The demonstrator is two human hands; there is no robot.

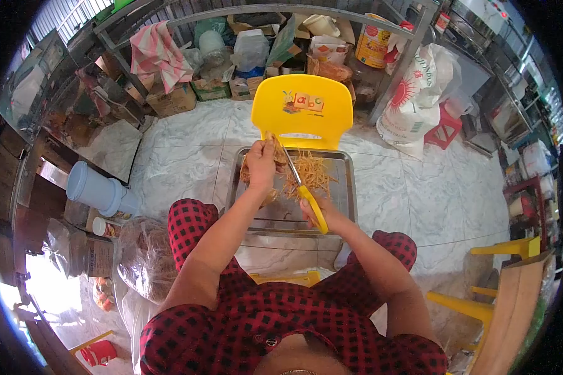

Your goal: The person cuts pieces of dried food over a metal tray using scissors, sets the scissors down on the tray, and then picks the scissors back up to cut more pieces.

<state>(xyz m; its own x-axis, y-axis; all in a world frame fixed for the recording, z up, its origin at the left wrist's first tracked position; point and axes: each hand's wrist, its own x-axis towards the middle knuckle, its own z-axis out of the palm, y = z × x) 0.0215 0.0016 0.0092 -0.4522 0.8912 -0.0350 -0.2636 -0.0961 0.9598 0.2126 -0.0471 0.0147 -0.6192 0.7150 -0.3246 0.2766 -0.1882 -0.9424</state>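
My left hand (pixel 261 164) is closed around a brown, dried-looking piece (pixel 269 136) whose exact kind I cannot make out; its tip sticks up above my fingers. In my right hand (pixel 319 209) is a pair of scissors (pixel 303 189) with yellow handles, the blades pointing up and left against the held piece. Beneath both hands lies a metal tray (pixel 347 215). A heap of thin tan strips (pixel 313 173) covers its upper right part. More brown pieces (pixel 269 199) lie at its left, partly hidden by my left hand and forearm.
The tray rests before a yellow chair back (pixel 302 106). Boxes and tubs fill a metal rack (pixel 266 12) behind it. A white sack (pixel 413 100) stands at right. On the left are a pale blue bucket (pixel 89 184) and a clear plastic bag (pixel 145 259).
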